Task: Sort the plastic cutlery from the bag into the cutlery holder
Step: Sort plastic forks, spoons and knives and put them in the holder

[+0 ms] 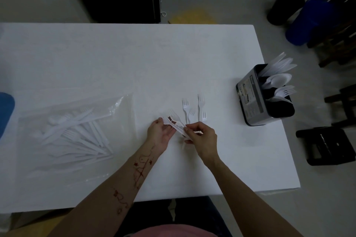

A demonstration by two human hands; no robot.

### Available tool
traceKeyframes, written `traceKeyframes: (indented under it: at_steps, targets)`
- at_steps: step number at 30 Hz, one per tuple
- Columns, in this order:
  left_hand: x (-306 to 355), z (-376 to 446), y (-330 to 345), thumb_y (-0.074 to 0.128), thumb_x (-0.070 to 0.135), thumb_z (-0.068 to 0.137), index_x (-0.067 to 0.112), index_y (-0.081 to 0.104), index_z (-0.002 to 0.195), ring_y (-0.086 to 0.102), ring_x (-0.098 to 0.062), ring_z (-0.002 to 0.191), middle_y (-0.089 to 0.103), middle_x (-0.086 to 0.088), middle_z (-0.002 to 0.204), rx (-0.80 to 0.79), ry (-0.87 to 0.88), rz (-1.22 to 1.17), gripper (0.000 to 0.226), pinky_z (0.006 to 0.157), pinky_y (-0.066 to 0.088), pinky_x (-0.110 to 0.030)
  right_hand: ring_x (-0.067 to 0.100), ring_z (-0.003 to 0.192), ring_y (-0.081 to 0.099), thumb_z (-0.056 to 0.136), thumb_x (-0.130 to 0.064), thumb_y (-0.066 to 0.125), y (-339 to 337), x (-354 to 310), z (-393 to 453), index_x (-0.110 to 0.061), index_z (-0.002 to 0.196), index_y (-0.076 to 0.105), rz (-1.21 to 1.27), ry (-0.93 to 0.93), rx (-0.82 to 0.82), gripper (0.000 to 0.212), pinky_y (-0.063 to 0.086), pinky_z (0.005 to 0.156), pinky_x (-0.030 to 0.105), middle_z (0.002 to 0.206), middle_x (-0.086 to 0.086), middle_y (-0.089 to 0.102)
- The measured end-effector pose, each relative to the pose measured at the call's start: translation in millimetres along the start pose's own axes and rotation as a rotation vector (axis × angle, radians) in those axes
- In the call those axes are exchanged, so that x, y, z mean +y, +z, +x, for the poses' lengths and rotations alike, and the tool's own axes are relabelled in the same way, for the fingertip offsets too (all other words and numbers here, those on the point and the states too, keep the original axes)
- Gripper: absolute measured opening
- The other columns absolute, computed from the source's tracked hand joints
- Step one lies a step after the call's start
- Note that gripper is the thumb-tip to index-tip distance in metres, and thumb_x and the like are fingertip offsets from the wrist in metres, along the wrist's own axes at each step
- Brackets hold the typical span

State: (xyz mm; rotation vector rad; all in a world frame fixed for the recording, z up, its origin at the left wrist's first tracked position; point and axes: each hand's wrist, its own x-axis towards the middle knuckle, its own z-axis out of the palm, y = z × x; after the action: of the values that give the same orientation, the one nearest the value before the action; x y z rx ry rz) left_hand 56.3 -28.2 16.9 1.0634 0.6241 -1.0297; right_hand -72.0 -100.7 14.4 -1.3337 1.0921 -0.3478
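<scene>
A clear plastic bag lies flat at the left of the white table, with several white plastic knives and forks inside. My left hand lies palm up and holds a few white forks across its fingers. My right hand pinches the handle end of those forks from the right. Three more white forks lie loose on the table just beyond my hands. The black cutlery holder stands at the right edge, with knives, spoons and forks upright in separate compartments.
The table's right edge runs just past the holder. Dark stools and black and blue bins stand on the floor to the right. A blue object shows at the far left edge.
</scene>
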Motion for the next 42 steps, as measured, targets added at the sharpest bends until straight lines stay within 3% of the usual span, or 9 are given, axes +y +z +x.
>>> traceKeyframes:
  at_steps: [3, 10, 14, 19, 22, 24, 31, 36, 42]
  targets:
    - [-1.5, -1.8, 3.9, 0.034, 0.013, 0.104, -0.001, 0.053, 0.102, 0.063, -0.026, 0.084, 0.063, -0.017, 0.1, -0.016, 0.012, 0.027, 0.024, 0.086, 0.049, -0.043, 0.022, 0.075, 0.072, 0.087, -0.012, 0.072, 0.4, -2.0, -0.7, -0.011, 0.088, 0.074, -0.001, -0.004, 0.003, 0.002, 0.062, 0.063, 0.037, 0.088, 0.003, 0.072]
    - [-0.9, -2.7, 7.3, 0.032, 0.011, 0.104, 0.0, 0.044, 0.129, 0.063, -0.029, 0.099, 0.061, -0.018, 0.116, -0.075, 0.037, 0.023, 0.03, 0.077, 0.053, -0.038, 0.021, 0.077, 0.073, 0.088, -0.012, 0.07, 1.6, -2.9, -0.6, -0.01, 0.093, 0.075, -0.043, -0.017, -0.034, 0.007, 0.062, 0.063, 0.035, 0.089, 0.002, 0.074]
    - [-1.4, -0.4, 11.3, 0.038, 0.025, 0.103, 0.0, 0.038, 0.139, 0.055, -0.028, 0.111, 0.058, -0.017, 0.116, -0.025, -0.014, -0.052, 0.043, 0.091, 0.046, -0.042, 0.02, 0.076, 0.073, 0.09, -0.016, 0.067, 2.2, -2.8, -0.6, -0.013, 0.091, 0.078, -0.079, 0.006, -0.061, 0.011, 0.061, 0.069, 0.031, 0.085, -0.002, 0.075]
    - [-1.4, 8.3, 10.7, 0.05, 0.028, 0.098, -0.003, 0.042, 0.136, 0.055, -0.019, 0.097, 0.039, -0.019, 0.146, 0.045, 0.021, -0.038, 0.05, 0.103, 0.042, -0.039, 0.016, 0.065, 0.071, 0.092, -0.03, 0.064, 4.1, 7.2, 10.8, -0.019, 0.08, 0.072, -0.265, 0.025, 0.164, 0.018, 0.061, 0.075, 0.036, 0.072, -0.004, 0.072]
    - [-0.6, 15.0, 5.4, 0.052, 0.035, 0.096, 0.0, 0.053, 0.116, 0.055, -0.016, 0.089, 0.056, -0.009, 0.104, 0.059, 0.005, -0.016, 0.041, 0.108, 0.039, -0.041, 0.017, 0.066, 0.067, 0.088, -0.041, 0.068, 8.2, 14.5, 22.5, -0.015, 0.08, 0.065, -0.479, 0.073, 0.196, 0.027, 0.059, 0.071, 0.037, 0.071, -0.002, 0.068]
    - [1.6, 13.7, 4.4, 0.055, 0.04, 0.093, 0.002, 0.053, 0.102, 0.048, -0.015, 0.071, 0.044, -0.005, 0.078, 0.074, -0.02, 0.013, 0.038, 0.103, 0.043, -0.037, 0.015, 0.069, 0.064, 0.085, -0.044, 0.071, 12.1, 15.2, 26.9, -0.014, 0.083, 0.063, -0.586, 0.105, 0.16, 0.031, 0.051, 0.065, 0.028, 0.075, 0.0, 0.067]
    - [3.5, 11.1, -2.5, 0.048, 0.026, 0.099, 0.004, 0.053, 0.082, 0.046, -0.014, 0.065, 0.044, -0.005, 0.072, 0.04, -0.065, 0.014, 0.028, 0.072, 0.049, -0.032, 0.018, 0.076, 0.068, 0.085, -0.03, 0.068, 6.6, 13.9, 33.2, -0.012, 0.09, 0.067, -0.532, 0.177, 0.164, 0.019, 0.051, 0.067, 0.026, 0.082, 0.003, 0.071]
    - [3.4, 10.5, -2.6, 0.039, 0.029, 0.102, 0.001, 0.054, 0.091, 0.056, -0.02, 0.078, 0.057, -0.012, 0.088, 0.014, -0.064, -0.01, 0.033, 0.084, 0.048, -0.034, 0.012, 0.066, 0.067, 0.085, -0.038, 0.072, -1.5, 4.4, 13.3, -0.021, 0.085, 0.066, -0.367, 0.052, 0.066, 0.018, 0.057, 0.067, 0.028, 0.074, -0.006, 0.071]
    - [-0.1, 12.0, 1.6, 0.03, 0.031, 0.104, 0.003, 0.049, 0.111, 0.057, -0.03, 0.104, 0.058, -0.018, 0.115, -0.034, -0.056, 0.026, 0.035, 0.096, 0.045, -0.044, 0.006, 0.077, 0.066, 0.089, -0.036, 0.069, 0.5, 2.3, -3.7, -0.02, 0.092, 0.073, -0.375, -0.016, -0.105, 0.017, 0.049, 0.067, 0.012, 0.082, -0.011, 0.07]
